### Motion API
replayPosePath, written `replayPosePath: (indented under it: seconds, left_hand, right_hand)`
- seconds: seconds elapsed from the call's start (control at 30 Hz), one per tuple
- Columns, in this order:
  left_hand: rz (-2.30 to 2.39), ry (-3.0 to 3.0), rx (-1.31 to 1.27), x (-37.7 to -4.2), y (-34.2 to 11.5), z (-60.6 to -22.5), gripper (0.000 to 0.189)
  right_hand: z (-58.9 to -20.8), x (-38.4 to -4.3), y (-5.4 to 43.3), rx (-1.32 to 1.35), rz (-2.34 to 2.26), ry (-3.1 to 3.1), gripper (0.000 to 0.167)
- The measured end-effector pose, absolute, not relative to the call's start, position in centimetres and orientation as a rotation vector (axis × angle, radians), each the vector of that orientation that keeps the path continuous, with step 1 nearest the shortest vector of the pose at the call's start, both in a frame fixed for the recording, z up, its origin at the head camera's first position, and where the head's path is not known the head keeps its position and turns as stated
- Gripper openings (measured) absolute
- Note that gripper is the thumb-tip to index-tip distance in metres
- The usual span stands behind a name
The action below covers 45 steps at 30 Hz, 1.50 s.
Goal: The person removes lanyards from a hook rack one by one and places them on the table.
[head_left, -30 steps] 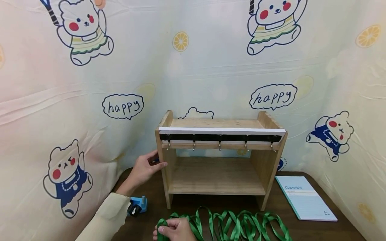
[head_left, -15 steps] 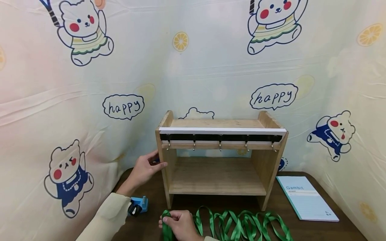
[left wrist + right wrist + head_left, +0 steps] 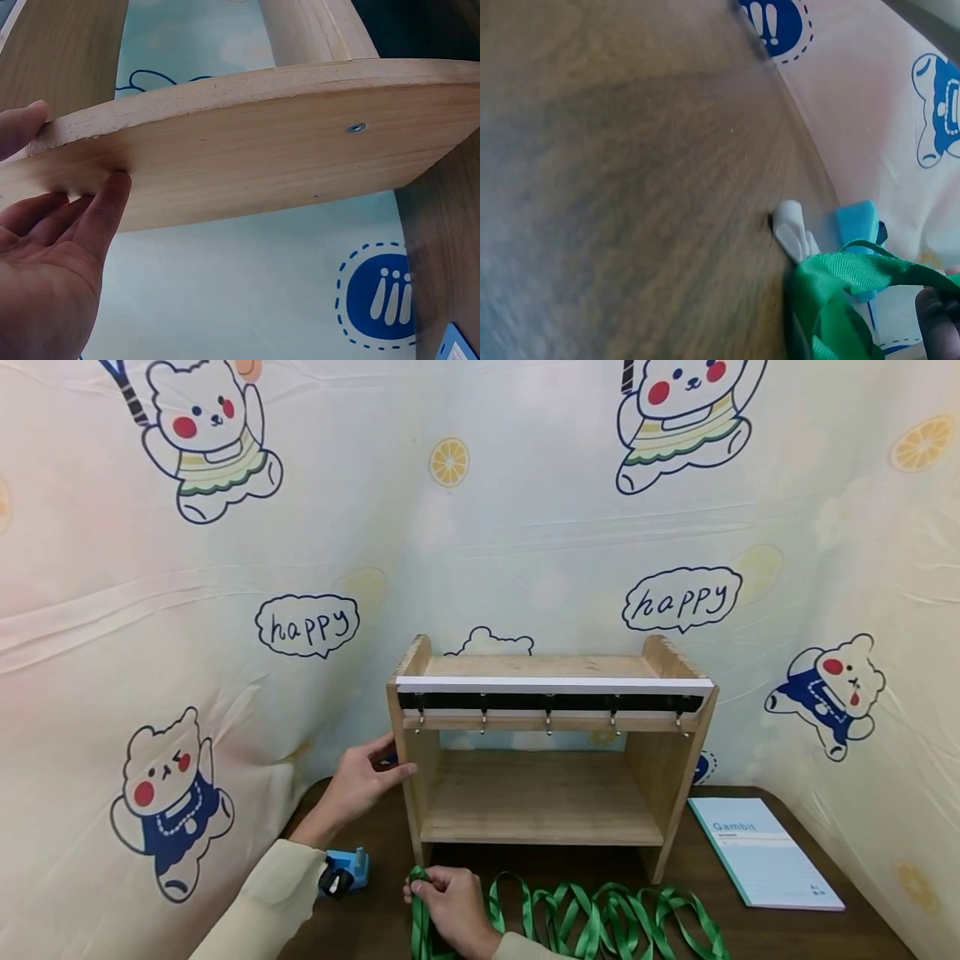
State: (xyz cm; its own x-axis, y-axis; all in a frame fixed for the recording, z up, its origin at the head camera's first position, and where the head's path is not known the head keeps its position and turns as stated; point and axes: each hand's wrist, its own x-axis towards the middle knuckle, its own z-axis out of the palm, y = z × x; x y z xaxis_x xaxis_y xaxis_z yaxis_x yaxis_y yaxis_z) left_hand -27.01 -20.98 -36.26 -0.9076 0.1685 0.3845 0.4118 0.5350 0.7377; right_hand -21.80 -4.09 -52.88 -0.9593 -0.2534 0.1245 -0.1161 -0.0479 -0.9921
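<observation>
My left hand [image 3: 366,783] holds the left side panel of a small wooden shelf [image 3: 540,797]. In the left wrist view its thumb lies at the panel's front edge [image 3: 247,86], and the fingers [image 3: 105,202] press the outer face. Below the shelf's left front leg, my right hand [image 3: 453,906] pinches the top of a looped green ribbon [image 3: 418,918], which hangs down from the fingertips. In the right wrist view the green ribbon [image 3: 832,300] spreads in a broad fold, and most of that hand is out of frame. More green ribbons [image 3: 600,918] lie in loops to its right.
A black strip with several small metal hooks [image 3: 548,720] runs under the shelf's white front edge. A blue tape dispenser [image 3: 347,870] stands by the left sleeve. A light-blue notebook [image 3: 765,852] lies at right on the dark table [image 3: 375,927]. Printed cloth hangs behind.
My right hand has moved up and slightly right toward the shelf, lifting the green ribbon so that more of it hangs below the fingers. The left hand stays on the shelf's side.
</observation>
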Motion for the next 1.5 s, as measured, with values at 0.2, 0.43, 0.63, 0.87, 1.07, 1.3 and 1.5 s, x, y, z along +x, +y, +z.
replayPosePath:
  seconds: [0.2,0.43,0.63,0.87,1.07,1.3,1.5]
  left_hand:
    - [-1.313,-2.507,-0.489,-27.1,-21.0,-36.3,0.068]
    - [-1.314,-2.507,-0.493,-27.1,-21.1,-36.3,0.069]
    - [-1.326,-2.51,-0.493,-27.1,-21.1,-36.3,0.069]
    - [-1.322,-2.512,-0.489,-27.0,-21.0,-36.1,0.067]
    - [-1.314,-2.512,-0.492,-27.0,-20.9,-36.1,0.068]
    - [-1.304,-2.51,-0.499,-27.1,-21.0,-36.1,0.067]
    - [-1.299,-2.512,-0.492,-27.1,-21.0,-36.4,0.067]
  right_hand:
    - [-53.4,-22.2,-4.1,-0.412,-2.141,2.172,0.006]
    - [-54.0,-22.7,-3.9,-0.398,-2.08,2.235,0.007]
    - [-54.0,-22.8,-3.5,-0.403,-1.98,2.322,0.008]
    - [-53.7,-22.9,-3.5,-0.4,-1.972,2.326,0.015]
    - [-53.5,-23.1,-3.5,-0.359,-2.043,2.311,0.016]
    - [-53.5,-23.4,-3.3,-0.372,-2.047,2.327,0.02]
    - [-53.5,-23.3,-3.1,-0.386,-2.055,2.302,0.023]
